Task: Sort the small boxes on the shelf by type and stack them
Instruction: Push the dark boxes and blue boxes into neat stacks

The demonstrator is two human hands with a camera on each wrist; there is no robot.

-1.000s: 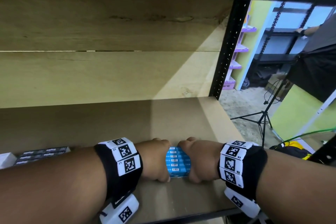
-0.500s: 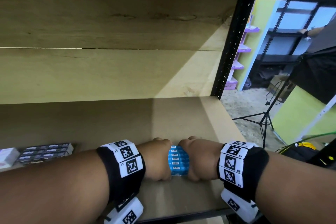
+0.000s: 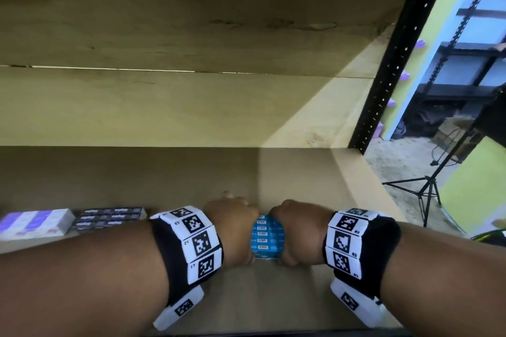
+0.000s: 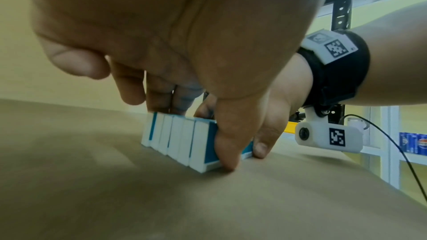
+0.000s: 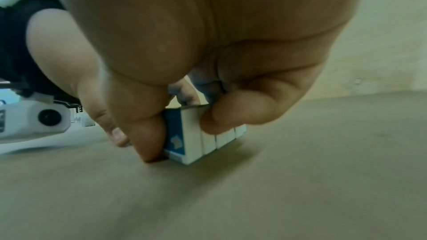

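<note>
Little has moved: both hands, left hand (image 3: 235,230) and right hand (image 3: 298,232), still pinch the blue boxes (image 3: 267,236) (standing on edge) near the shelf (image 3: 287,304) front lip, bare board around.

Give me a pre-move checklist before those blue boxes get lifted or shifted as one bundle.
1. Left hand grips the row of blue boxes: ok, thumb on the near end and fingers over the far end in the left wrist view.
2. Right hand grips the row too: ok, thumb and curled fingers on it in the right wrist view.
3. Boxes flush: not ok, the left wrist view shows their ends staggered.
4. Row resting on the shelf board: ok.
5. Black boxes and white and purple box clear of the hands: ok, off to the left.
6. Exact box count: cannot tell, the hands cover part.
</note>
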